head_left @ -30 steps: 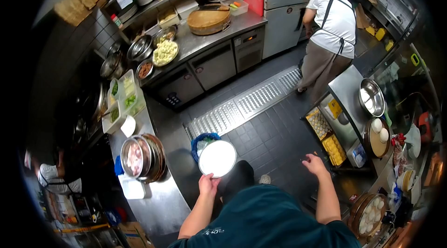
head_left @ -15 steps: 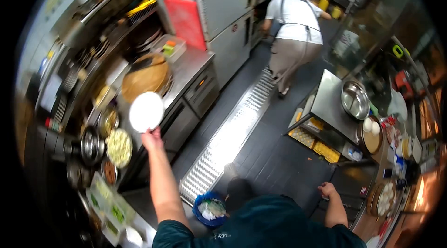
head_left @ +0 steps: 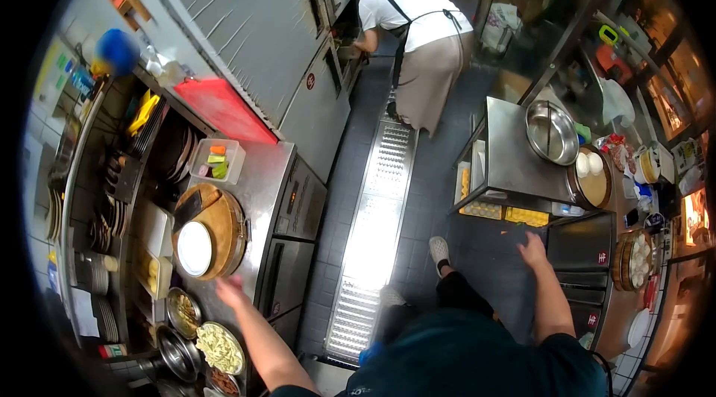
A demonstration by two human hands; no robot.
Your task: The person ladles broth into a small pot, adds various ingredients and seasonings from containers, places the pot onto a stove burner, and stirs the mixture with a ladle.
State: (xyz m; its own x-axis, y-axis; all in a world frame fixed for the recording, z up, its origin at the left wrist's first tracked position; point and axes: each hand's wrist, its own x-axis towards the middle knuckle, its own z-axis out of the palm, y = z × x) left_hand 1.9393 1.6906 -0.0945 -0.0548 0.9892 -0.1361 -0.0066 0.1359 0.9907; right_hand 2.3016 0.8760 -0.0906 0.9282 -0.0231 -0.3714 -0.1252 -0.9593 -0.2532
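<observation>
A white round plate (head_left: 195,249) lies on a thick round wooden chopping board (head_left: 231,227), beside a dark cleaver (head_left: 196,208). My left hand (head_left: 233,294) is just off the board's near edge, apart from the plate, with its fingers a little blurred and nothing in them. Close below that hand are a bowl of pale chopped food (head_left: 220,347) and a metal bowl (head_left: 183,310). Out to the right, my right hand (head_left: 532,249) hangs over the floor near the dark cabinet, its fingers loosely apart and holding nothing.
A co-worker (head_left: 422,39) in a blue cap bends toward the tall grey fridge (head_left: 242,32). A metal floor drain (head_left: 373,225) runs along the aisle. On the right, a steel table (head_left: 514,151) bears a metal basin (head_left: 552,133). A clear vegetable container (head_left: 217,161) stands behind the board.
The plate has gone from my left hand onto the chopping board, and that hand has let go. My view has turned and moved forward. The co-worker now leans toward the fridge.
</observation>
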